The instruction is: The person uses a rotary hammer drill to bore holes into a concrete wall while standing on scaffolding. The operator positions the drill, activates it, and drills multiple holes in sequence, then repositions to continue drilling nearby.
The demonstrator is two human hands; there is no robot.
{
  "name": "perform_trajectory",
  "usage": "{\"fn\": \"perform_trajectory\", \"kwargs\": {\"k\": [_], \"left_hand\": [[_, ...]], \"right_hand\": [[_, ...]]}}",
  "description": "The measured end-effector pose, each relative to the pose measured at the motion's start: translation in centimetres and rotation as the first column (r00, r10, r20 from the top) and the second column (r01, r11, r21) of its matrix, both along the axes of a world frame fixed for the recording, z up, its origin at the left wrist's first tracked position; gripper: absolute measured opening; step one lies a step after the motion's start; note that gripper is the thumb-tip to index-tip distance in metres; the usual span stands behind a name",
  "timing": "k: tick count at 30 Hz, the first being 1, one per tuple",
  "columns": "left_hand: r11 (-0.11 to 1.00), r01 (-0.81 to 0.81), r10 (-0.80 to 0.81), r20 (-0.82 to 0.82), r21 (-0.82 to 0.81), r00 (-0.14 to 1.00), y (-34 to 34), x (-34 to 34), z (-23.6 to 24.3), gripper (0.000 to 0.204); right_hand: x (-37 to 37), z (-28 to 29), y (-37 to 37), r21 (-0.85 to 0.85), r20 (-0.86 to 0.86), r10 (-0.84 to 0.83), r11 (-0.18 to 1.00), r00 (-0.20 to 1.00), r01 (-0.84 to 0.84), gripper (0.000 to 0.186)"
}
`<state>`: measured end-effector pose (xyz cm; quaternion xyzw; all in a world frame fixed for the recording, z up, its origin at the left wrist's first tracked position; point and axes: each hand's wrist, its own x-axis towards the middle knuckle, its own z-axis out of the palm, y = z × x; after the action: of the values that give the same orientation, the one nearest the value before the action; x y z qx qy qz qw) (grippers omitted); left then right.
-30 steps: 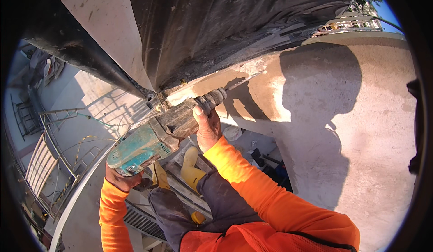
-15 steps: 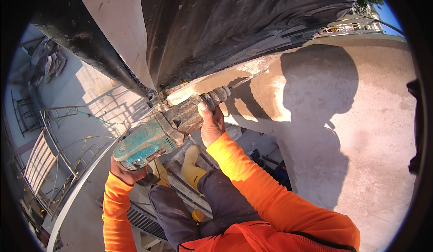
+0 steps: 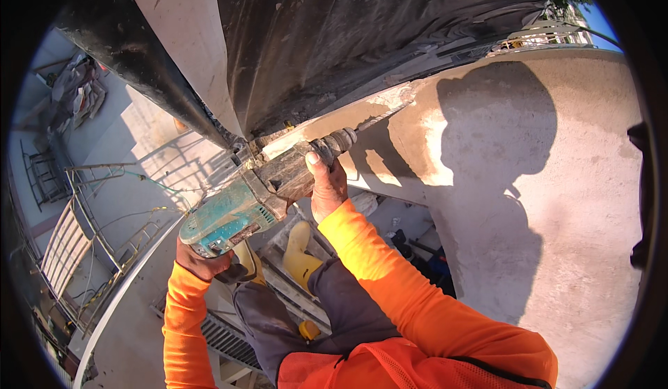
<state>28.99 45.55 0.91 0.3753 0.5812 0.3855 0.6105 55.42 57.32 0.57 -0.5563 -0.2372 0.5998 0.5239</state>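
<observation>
A dusty teal and grey rotary hammer drill point(image 3: 229, 211) lies slantwise across my view, its nose up and to the right. My left hand point(image 3: 200, 260) is closed on its rear handle, partly hidden by the drill body. Near the front, my right hand point(image 3: 327, 188) wraps round the barrel just behind the chuck, thumb on top. The long drill bit point(image 3: 383, 117) points at a rough, chipped patch point(image 3: 393, 97) on the concrete wall; its tip meets or nearly meets the surface.
Dark sheeting point(image 3: 313, 48) hangs along the wall top. A pale concrete wall point(image 3: 584, 215) with my shadow fills the right. Below, my yellow boots point(image 3: 299, 257) stand on slatted planks. Metal scaffold frames point(image 3: 69, 243) and thin cables are lower left.
The drill and both hands shift very slightly to the right in the picture, with the whole view moving a little. My grip on the drill stays the same.
</observation>
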Motion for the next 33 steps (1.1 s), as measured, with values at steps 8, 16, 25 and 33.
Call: {"fn": "perform_trajectory", "kwargs": {"k": [8,16,25,33], "left_hand": [[0.995,0.028,-0.016,0.112,-0.100,0.994,-0.4,-0.7,-0.7,0.060],[0.994,0.068,-0.064,0.049,-0.085,0.997,-0.2,-1.0,-1.1,0.055],[0.987,0.042,-0.032,0.065,-0.154,0.997,0.1,-0.7,-0.3,0.057],[0.997,0.066,-0.062,-0.099,0.031,0.993,0.7,-0.1,-0.2,0.044]], "right_hand": [[0.1,0.8,0.2,0.025,-0.052,0.061,0.998,0.997,-0.060,0.089],[0.1,0.6,0.7,-0.018,0.010,0.037,0.999,0.999,-0.037,0.095],[0.2,0.7,0.6,-0.023,0.003,0.045,0.999,0.999,-0.045,0.087],[0.4,0.0,0.7,-0.014,0.049,0.029,0.999,0.998,-0.029,0.082]]}}
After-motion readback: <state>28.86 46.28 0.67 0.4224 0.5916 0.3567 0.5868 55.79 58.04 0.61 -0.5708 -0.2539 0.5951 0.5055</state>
